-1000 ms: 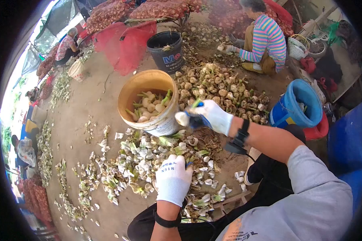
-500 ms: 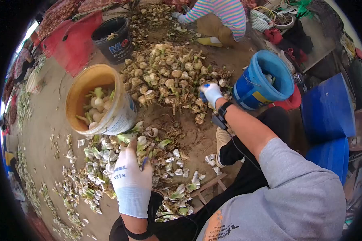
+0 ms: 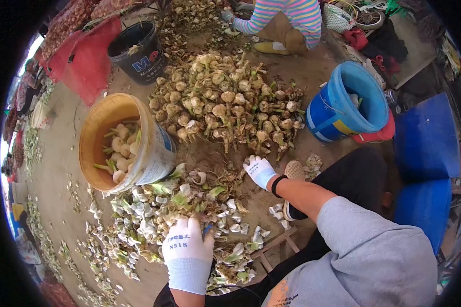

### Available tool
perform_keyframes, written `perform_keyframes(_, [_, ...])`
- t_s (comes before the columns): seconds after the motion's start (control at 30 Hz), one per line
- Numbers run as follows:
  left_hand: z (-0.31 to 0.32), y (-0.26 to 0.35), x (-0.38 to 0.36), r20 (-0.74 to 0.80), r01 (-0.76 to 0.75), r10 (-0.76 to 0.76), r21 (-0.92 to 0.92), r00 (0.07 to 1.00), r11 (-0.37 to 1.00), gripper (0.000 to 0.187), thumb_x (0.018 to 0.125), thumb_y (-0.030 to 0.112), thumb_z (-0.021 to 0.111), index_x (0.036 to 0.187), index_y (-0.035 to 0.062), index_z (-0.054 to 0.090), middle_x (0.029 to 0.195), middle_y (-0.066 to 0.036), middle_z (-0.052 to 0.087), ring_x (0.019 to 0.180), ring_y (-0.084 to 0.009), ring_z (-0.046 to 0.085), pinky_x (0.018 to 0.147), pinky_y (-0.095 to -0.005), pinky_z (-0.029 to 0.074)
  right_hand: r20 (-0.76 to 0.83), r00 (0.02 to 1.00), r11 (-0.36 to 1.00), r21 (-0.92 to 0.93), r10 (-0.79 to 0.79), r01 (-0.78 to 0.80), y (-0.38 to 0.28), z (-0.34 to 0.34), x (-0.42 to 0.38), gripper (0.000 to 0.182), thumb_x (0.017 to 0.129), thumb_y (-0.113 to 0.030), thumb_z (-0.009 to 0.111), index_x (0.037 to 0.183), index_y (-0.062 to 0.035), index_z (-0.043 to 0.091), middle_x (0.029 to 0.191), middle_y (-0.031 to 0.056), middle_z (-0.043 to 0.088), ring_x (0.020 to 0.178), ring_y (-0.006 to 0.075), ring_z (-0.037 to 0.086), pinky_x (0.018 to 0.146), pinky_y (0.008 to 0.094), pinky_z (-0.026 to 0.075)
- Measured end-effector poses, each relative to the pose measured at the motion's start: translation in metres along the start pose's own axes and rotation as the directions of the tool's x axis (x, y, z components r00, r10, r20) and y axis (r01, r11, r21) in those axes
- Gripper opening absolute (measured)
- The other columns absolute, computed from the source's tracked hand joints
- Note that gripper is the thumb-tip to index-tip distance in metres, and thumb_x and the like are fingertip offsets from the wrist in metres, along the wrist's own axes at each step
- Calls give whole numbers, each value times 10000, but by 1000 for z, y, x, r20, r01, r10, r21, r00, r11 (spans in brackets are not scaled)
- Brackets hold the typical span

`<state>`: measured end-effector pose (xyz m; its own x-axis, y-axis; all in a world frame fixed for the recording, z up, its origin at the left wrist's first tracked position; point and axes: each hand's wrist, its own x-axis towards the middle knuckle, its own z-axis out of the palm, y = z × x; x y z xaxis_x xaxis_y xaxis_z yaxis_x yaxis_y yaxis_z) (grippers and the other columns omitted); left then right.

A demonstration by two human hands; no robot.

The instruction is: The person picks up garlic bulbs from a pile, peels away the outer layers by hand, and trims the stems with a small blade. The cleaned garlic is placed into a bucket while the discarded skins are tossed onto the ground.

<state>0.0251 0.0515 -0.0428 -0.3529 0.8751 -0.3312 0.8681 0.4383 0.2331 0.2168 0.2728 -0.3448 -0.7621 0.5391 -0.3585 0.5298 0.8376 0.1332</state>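
Observation:
My left hand, in a white glove with blue finger parts, hovers palm down over the litter of garlic skins and leaves. Its thumb stands apart from the bent fingers; I see nothing held, though the fingertips are hidden. My right hand, gloved alike, is closed just in front of the heap of untrimmed garlic. Its fingers curl under, and what they hold is hidden. Left of the heap, a yellowed white bucket holds several clean garlic bulbs.
A blue bucket with something pale inside stands right of the heap. Behind are a black bucket and red netting. A person in a striped sleeve crouches beyond. Blue containers line the right side.
My right hand has drawn back from the heap towards me. My left hand has moved back and slightly right, away from the yellowed bucket. The view has shifted a little.

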Motion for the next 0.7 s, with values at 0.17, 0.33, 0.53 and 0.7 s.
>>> perform_keyframes(0.17, [7, -5, -7, -21, -15, 15, 5, 1000, 1000, 350, 879, 268, 759, 1131, 37, 686, 1027, -159, 665, 1001, -356, 664, 835, -467, 543, 328, 923, 924, 247, 202, -290, 5, -4, 30, 552, 921, -14, 706, 1446, -56, 541, 1384, 246, 557, 1247, 377, 627, 888, 417, 618])
perform_keyframes(0.33, [5, -8, -13, 7, -20, 20, -17, 1000, 1000, 347, 897, 291, 745, 1125, 38, 680, 1018, -176, 672, 988, -372, 668, 835, -472, 547, 541, 800, 515, 624, 257, -588, 13, 20, 51, 413, 913, -209, 799, 1244, -1, 668, 1232, 240, 667, 1188, 377, 668, 856, 460, 610])
perform_keyframes(0.53, [2, -10, -23, -35, -112, 111, -30, 993, 993, 309, 896, 286, 742, 1050, 31, 660, 1012, -190, 665, 991, -391, 665, 850, -488, 540, 470, 882, -39, 882, -8, -470, 10, -72, 35, 303, 853, -245, 878, 917, 28, 764, 828, 108, 720, 687, 225, 662, 608, 386, 556])
perform_keyframes(0.7, [2, -10, -25, -226, -228, 205, -84, 952, 970, 291, 865, 233, 772, 1021, 25, 640, 993, -184, 648, 975, -395, 653, 815, -490, 534, 268, 911, -12, 958, -313, -286, 1, -189, 16, 301, 929, -268, 815, 1101, -29, 750, 936, 45, 761, 674, 134, 652, 619, 365, 561])
